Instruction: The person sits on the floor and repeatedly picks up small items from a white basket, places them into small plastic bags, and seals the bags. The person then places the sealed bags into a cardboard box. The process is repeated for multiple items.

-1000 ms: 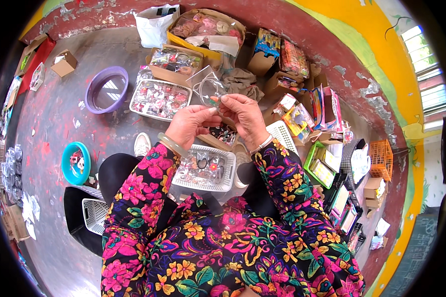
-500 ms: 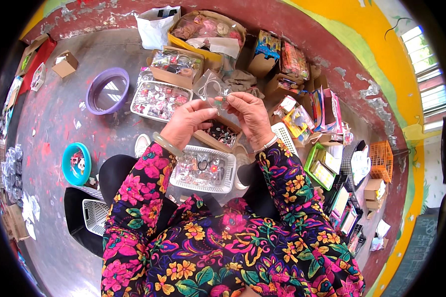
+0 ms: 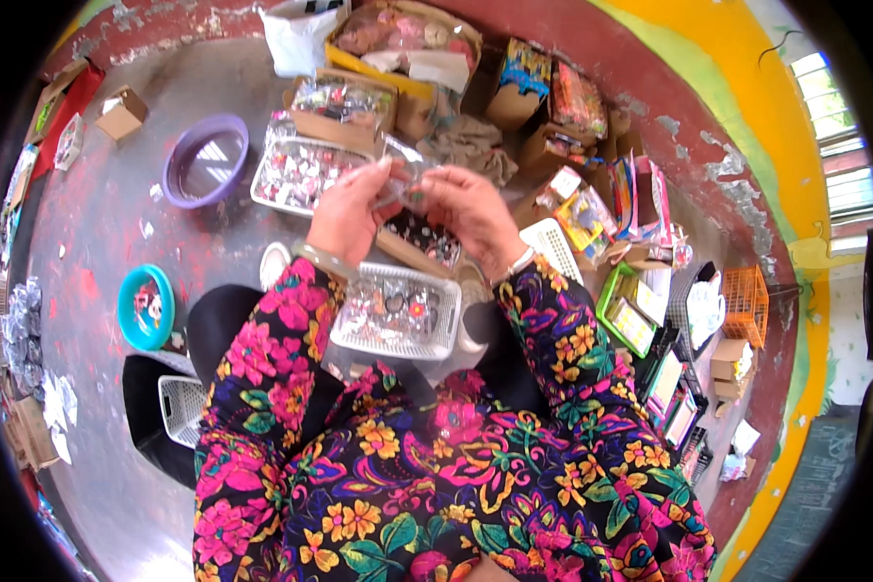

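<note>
A small clear plastic bag (image 3: pixel 404 155) is held up between my hands, above the baskets. My left hand (image 3: pixel 351 211) pinches its left side, with a pale bangle round the wrist. On the other side, the closed fingers of my right hand (image 3: pixel 471 215) grip the bag near its lower right. Blur and glare hide what is inside it. Below my hands stands a white basket (image 3: pixel 398 347) of small bagged items. Just beyond it is a cardboard box (image 3: pixel 409 250) of small dark and pale pieces, partly covered by my hands.
Past my left hand are a white basket (image 3: pixel 262 190) of bagged trinkets and a purple basin (image 3: pixel 170 175). A turquoise bowl (image 3: pixel 124 308) stands at left. Cardboard boxes (image 3: pixel 514 105) line the far wall. At right are a green tray (image 3: pixel 606 308) and an orange crate (image 3: pixel 747 308).
Both hands have shifted slightly, and the bag is now more folded between the fingers. The pale loop seen in it before is no longer clear. The view has moved a little.
</note>
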A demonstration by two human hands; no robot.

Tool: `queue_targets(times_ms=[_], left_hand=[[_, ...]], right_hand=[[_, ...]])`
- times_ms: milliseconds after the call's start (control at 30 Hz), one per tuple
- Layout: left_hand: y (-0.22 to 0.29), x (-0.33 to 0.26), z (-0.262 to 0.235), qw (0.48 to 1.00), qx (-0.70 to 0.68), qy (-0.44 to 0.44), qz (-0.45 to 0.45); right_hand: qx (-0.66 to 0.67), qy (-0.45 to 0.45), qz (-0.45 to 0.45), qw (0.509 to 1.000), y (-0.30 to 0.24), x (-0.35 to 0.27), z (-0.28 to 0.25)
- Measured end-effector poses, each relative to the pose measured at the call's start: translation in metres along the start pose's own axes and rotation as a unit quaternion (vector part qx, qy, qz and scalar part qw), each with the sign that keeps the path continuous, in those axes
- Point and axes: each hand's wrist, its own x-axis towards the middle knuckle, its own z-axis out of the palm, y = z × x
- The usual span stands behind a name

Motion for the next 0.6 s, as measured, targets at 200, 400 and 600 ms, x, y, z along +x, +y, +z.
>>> queue_targets(times_ms=[200,400,600], left_hand=[[0.008,0.007,-0.025,0.997,0.022,0.057,0.044],[0.042,0.001,-0.036,0.99,-0.005,0.12,0.071],[0.054,-0.005,-0.051,0.99,-0.029,0.113,0.081]], right_hand=[[-0.063,0.065,-0.024,0.996,-0.001,-0.004,-0.014],[-0.395,0.039,-0.007,0.918,0.064,-0.003,-0.047],[-0.57,0.0,-0.004,0.822,0.154,-0.013,-0.058]])
